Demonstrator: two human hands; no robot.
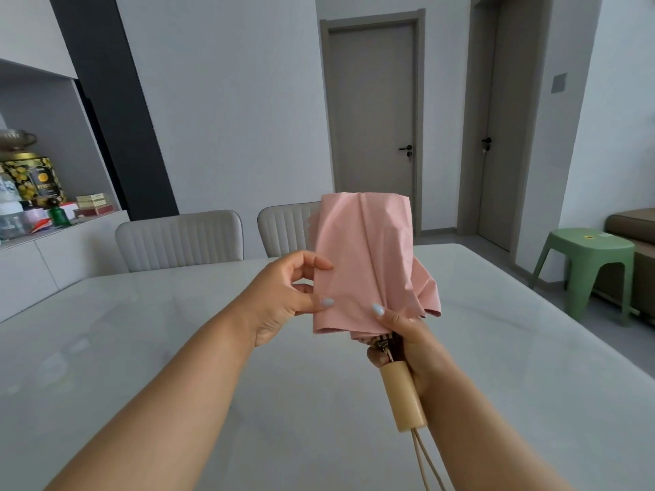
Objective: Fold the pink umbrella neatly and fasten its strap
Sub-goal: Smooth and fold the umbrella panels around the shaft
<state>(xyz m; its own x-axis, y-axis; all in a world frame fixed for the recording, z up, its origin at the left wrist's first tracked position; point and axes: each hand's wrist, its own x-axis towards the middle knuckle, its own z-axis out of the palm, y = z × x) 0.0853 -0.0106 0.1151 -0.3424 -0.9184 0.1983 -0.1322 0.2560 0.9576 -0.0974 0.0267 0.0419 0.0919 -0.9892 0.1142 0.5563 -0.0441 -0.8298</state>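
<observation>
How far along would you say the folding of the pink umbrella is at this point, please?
Done: the pink umbrella is collapsed and held upright above the table. In hand: the right hand grips it just above the wooden handle, while the left hand pinches a canopy panel flat. Left: loose folds hang on the right, and no fastened strap is visible.
</observation>
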